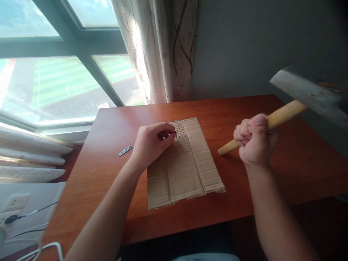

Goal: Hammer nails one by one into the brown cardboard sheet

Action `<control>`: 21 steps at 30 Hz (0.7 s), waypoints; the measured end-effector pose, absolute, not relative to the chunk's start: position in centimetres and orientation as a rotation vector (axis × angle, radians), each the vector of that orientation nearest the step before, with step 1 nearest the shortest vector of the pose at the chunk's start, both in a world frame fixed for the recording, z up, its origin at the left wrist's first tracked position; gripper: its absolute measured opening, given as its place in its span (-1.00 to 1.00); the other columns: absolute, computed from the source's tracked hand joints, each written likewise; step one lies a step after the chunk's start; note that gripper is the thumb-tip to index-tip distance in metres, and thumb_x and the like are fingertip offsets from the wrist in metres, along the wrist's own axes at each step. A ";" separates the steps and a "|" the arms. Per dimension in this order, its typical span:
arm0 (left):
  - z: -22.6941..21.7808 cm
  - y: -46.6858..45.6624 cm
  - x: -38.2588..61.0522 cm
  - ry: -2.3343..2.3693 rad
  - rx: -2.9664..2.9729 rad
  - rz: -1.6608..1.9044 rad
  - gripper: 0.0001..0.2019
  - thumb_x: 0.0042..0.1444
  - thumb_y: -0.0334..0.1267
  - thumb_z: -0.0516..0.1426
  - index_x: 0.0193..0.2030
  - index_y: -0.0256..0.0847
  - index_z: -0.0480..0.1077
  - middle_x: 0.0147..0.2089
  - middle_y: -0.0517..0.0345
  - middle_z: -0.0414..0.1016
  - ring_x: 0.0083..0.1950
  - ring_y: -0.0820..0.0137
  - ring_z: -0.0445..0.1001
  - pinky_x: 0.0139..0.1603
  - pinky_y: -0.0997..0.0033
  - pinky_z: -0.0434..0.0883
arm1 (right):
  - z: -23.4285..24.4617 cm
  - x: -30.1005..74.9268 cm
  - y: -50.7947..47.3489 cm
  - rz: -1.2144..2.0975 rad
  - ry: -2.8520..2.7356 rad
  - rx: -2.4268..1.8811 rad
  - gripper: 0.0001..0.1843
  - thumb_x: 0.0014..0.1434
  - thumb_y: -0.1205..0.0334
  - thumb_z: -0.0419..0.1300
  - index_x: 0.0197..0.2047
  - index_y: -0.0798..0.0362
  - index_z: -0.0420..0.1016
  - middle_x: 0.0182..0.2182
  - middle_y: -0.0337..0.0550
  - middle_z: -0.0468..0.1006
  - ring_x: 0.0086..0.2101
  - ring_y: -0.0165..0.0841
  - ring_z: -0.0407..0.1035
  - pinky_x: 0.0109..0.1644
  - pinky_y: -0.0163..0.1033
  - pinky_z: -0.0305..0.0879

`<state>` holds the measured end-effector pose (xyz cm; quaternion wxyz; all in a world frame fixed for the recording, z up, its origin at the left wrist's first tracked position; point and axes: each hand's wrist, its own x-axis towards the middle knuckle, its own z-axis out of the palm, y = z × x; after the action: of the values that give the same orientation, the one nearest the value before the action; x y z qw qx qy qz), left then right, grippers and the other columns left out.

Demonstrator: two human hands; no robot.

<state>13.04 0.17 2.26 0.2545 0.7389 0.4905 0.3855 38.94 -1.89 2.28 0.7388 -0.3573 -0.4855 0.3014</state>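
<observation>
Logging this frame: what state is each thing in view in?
Hammer: raised off the table, tilted
Right hand: closed around the hammer
Cardboard: lying on the table, creased
Left hand: fingertips bunched at the cardboard; grip unclear
Slim metal pieces: loose, lying side by side
Black plug: in the outlet
Patterned curtain: hanging in folds

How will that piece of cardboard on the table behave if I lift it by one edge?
The cardboard would probably fold along its long creases. It looks thin, so it's likely light for its size. Its ragged near edge may tear easily.
</observation>
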 end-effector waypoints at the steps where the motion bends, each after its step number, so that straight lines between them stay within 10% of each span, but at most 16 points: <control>1: 2.2 0.2 13.1 1.333 2.011 1.047 -0.91 0.08 -0.29 0.24 -0.33 -0.25 0.57 -0.39 0.13 0.61 -0.43 0.48 0.46 -0.40 0.51 0.41 | 2.3 38.9 -1.9 0.664 -1.066 -0.777 -0.45 0.24 0.04 0.29 -0.58 0.01 0.05 -0.72 -0.46 -0.02 -0.74 -0.59 -0.13 -0.70 -0.36 -0.23; 21: 1.6 0.3 13.0 1.330 2.034 1.046 -0.94 0.08 -0.34 0.24 -0.33 -0.23 0.56 -0.43 0.20 0.58 -0.45 0.50 0.45 -0.39 0.52 0.39 | 2.3 38.8 -2.1 0.659 -1.091 -0.814 -0.42 0.27 -0.02 0.26 -0.56 0.00 0.00 -0.70 -0.46 -0.04 -0.72 -0.59 -0.14 -0.67 -0.36 -0.22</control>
<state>12.99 0.31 1.64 0.2454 0.7452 0.4874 0.3833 38.79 -2.06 2.31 0.7276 -0.3693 -0.4948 0.2990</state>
